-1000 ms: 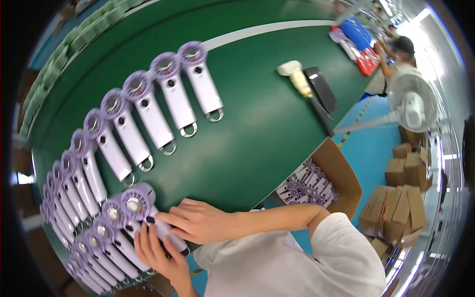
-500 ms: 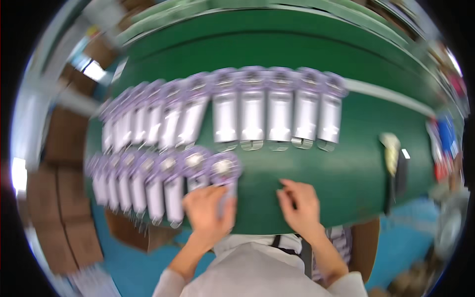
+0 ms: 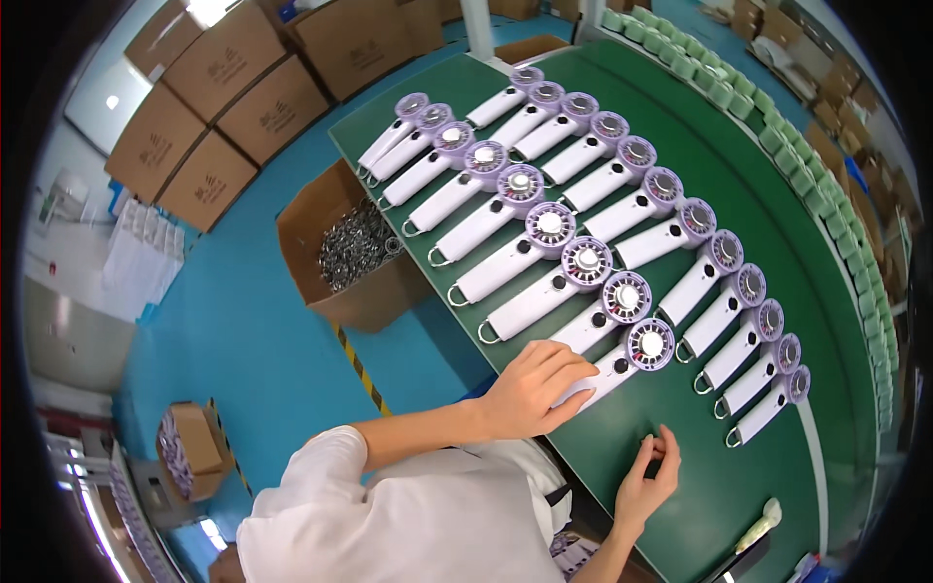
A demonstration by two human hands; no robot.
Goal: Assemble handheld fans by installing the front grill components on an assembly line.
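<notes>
Two rows of handheld fans lie on the green table [image 3: 603,457], with lavender round heads, pale handles and metal loops at the handle ends. My left hand [image 3: 540,389] is closed over the handle of the last fan [image 3: 651,344] in the nearer row, hiding the handle's lower part. Beside it lies another fan [image 3: 627,297], its handle end covered by the same hand. To the right, my right hand [image 3: 649,481] hovers over the table near its front edge. Its fingers are loosely curled and apart from the thumb, with nothing seen between them.
A cardboard box [image 3: 389,301] of small metal parts stands against the table's left side. Closed cartons [image 3: 219,68] are stacked beyond it. Pale green pieces [image 3: 797,160] line the far edge. A brush-like tool [image 3: 763,525] and a dark flat object [image 3: 743,564] lie at the lower right.
The view has swung to the left, so the rows now run diagonally and the box and cartons show more. My left hand stays on the last fan; my right hand remains apart from the fans.
</notes>
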